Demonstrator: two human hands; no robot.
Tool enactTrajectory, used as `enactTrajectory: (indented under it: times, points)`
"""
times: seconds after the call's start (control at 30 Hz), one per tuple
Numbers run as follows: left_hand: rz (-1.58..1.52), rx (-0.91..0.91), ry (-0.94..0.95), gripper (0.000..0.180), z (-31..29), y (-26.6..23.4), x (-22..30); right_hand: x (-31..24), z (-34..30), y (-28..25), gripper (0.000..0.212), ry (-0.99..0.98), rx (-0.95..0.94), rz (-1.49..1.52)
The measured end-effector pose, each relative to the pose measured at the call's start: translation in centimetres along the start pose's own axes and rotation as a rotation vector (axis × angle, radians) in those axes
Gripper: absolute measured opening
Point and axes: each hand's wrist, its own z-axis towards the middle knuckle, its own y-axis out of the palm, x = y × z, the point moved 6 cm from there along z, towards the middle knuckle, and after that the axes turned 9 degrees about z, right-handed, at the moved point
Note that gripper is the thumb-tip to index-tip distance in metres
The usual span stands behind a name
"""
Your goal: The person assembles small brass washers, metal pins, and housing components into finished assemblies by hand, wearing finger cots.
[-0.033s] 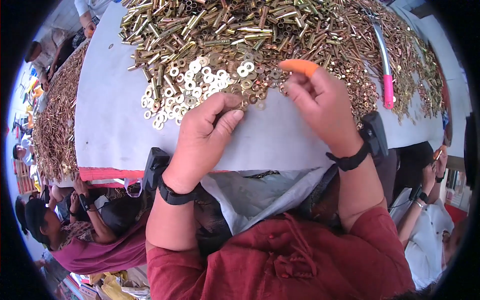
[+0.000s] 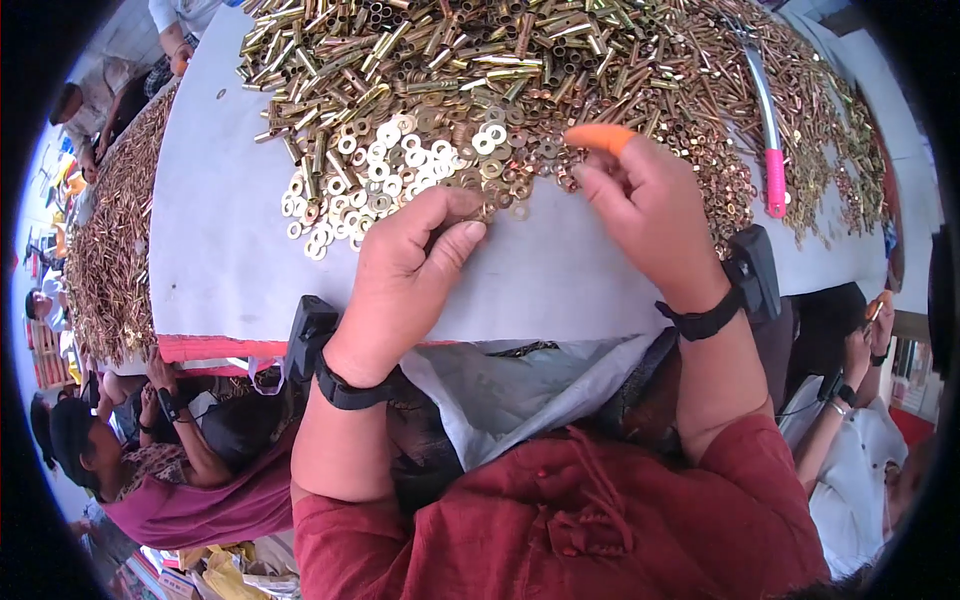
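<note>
My left hand point(image 2: 415, 250) is closed, with thumb and forefinger pinched at the near edge of a spread of flat brass-coloured washers point(image 2: 378, 170). A small gold glint shows at its fingertips, too small to name. My right hand point(image 2: 645, 200) hovers to the right, an orange finger cot point(image 2: 602, 136) on its stretched forefinger. Its thumb and other fingers curl together beside small copper-coloured nuts point(image 2: 715, 185); what they hold, if anything, is hidden. Beyond both hands lies a big heap of hollow brass-coloured metal sleeves point(image 2: 480, 70).
A long metal tool with a pink handle point(image 2: 775, 180) lies across the heap at the right. The grey tabletop point(image 2: 240, 270) has a red strip point(image 2: 230, 347) along its near edge. A pale cloth point(image 2: 520, 390) hangs before my lap. Other people sit left and right.
My right hand has shifted very slightly to the right. The left hand stays in place, still pinched.
</note>
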Motion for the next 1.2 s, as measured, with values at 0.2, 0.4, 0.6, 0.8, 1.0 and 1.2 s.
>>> enactTrajectory:
  times: [0.2, 0.4, 0.6, 0.8, 1.0, 1.2]
  points:
    - [0.036, -0.006, -0.034, 0.011, 0.3, 0.5, 0.3, -0.6, -1.7, 1.7, 0.015, -0.225, -0.055, -0.387]
    - [0.059, -0.015, -0.019, 0.011, 0.3, 0.3, 0.4, -0.6, -1.7, 1.2, 0.014, -0.198, -0.070, -0.420]
    - [0.134, -0.021, 0.013, 0.013, 0.5, 0.5, 0.2, -0.5, -1.4, 1.3, 0.014, -0.221, -0.054, -0.389]
    - [0.156, -0.020, 0.040, 0.013, 0.6, 0.4, 0.4, -1.6, -1.4, 2.5, 0.016, -0.262, -0.104, -0.392]
    - [0.208, -0.014, 0.125, 0.014, 0.6, 0.4, 0.5, -0.8, -1.2, 3.5, 0.017, 0.142, -0.188, 0.370]
    - [0.210, -0.030, 0.109, 0.013, 0.4, 0.0, 1.0, -0.2, -1.0, 4.8, 0.021, 0.120, -0.210, 0.632]
